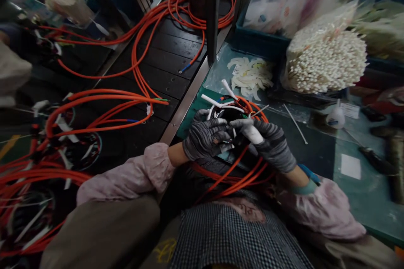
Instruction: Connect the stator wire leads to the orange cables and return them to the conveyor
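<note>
Grey striped gloves with white on some fingers cover both my hands. My left hand (206, 136) is closed at the near left side of a dark round part (232, 113); what its fingers grip is hidden. My right hand (269, 143) is pinched at the part's right side, where a thin pale cable tie (260, 110) sticks out by the fingertips. White sleeves (211, 101) stand up from the part's far edge. Orange cables (235, 166) run from it down towards my lap. The fingers of both hands nearly meet over the part.
A bagged bundle of white cable ties (325, 59) lies at the right, behind a loose cable tie (295, 124) on the mat. Pale strips (251, 75) are piled beyond my hands. A metal post (213, 12) rises nearby. Orange cable coils (139, 54) spread over the slatted surface to the left.
</note>
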Tool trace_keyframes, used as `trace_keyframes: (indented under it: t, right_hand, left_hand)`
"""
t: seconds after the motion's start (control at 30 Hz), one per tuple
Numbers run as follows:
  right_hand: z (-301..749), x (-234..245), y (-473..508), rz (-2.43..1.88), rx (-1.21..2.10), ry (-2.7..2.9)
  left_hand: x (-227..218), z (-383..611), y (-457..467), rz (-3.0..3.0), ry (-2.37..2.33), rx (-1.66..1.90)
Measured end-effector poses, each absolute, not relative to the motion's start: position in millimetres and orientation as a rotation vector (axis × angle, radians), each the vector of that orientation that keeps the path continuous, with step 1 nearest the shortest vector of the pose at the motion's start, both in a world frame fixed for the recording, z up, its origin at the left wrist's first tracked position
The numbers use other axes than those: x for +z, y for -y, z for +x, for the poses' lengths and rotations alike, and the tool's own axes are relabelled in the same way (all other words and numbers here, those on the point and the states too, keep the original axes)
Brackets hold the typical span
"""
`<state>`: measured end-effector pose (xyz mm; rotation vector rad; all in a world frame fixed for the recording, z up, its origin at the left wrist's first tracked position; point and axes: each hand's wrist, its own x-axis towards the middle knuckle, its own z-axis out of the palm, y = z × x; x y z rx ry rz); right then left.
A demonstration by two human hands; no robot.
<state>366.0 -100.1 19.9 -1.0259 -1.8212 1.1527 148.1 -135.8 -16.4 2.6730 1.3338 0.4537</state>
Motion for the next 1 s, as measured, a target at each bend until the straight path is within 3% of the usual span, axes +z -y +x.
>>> trace_keyframes:
  t: [0.1,0.4,0.57,0.77,0.9,1.0]
  right_hand:
    - [374,26,97,-0.987,1.302,1.832]
    - [378,19,96,-0.948,1.135,1.882]
    - [386,2,99,-0.646,1.185,2.038]
    - [395,-23,113,-0.833,1.134,2.011]
    - [382,-14,116,-0.617,1.146,2.094]
    - [358,-7,111,-0.683,1.050,1.998]
  left_hand:
    - [-15,148,136,2.655,-1.349,0.408]
    - [-18,152,136,2.547,-1.328,0.580]
    - [-19,151,136,2.586,-1.341,0.487]
    - [-27,151,136,2.532,-1.323,0.726]
    - [-27,154,135,2.509,-1.342,0.803]
    - [-26,156,134,2.557,-1.339,0.991]
